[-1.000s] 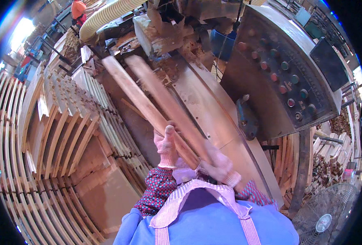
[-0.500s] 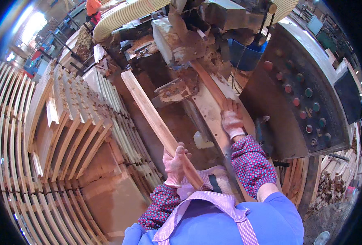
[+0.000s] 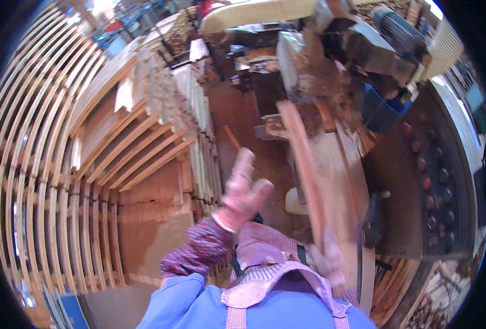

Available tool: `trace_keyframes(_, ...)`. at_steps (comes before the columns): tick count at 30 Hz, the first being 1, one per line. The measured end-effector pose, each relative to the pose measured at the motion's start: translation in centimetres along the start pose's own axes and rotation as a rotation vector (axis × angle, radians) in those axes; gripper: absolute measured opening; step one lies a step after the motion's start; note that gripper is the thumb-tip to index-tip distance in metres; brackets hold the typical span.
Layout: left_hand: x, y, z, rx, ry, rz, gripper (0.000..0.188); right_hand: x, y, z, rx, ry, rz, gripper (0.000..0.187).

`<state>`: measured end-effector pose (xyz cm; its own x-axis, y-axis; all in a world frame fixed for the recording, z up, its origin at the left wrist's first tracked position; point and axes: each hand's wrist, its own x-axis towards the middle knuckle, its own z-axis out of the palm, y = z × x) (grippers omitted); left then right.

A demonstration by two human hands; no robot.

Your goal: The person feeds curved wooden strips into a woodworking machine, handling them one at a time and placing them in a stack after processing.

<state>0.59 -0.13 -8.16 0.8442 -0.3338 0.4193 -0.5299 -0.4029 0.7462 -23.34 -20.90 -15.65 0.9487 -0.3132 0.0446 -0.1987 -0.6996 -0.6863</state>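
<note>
My left hand (image 3: 242,193), in a pinkish work glove, is raised over the floor with its fingers stretched out and nothing in them. Beyond its fingertips a thin wooden stick (image 3: 231,137) shows lower down. Low at my right side, my right hand (image 3: 328,259) is gloved too and blurred by motion. It is closed around the near end of a long wooden strip (image 3: 302,156), which slants forward along the left side of the machine's pale bed (image 3: 339,170). A second, darker wooden strip (image 3: 324,114) lies at the machine head (image 3: 322,77).
Stacked wooden strips (image 3: 144,148) and tall racked rows of strips (image 3: 40,181) fill my left. On the right stands a control panel (image 3: 437,181) with several buttons. A cream hose (image 3: 265,12) crosses the far side, and a blue bin (image 3: 380,109) sits behind the bed.
My left hand has let go of the wooden strip and opened. My right hand has left the strip on the bed, drawn back and now holds the long strip. The view has turned left.
</note>
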Motion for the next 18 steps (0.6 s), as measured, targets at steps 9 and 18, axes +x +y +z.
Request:
trace_keyframes(9, 22.8, -12.3, -40.0, 0.266, 0.841, -0.340, 0.034, 4.3, 7.5, 0.8, -0.678, 0.086, -0.082, 0.056)
trace_keyframes(18, 30.1, -41.7, -52.8, 0.652, 0.241, -0.486, 0.046, 26.9, 13.4, 4.8, -0.731, 0.116, -0.102, 0.054)
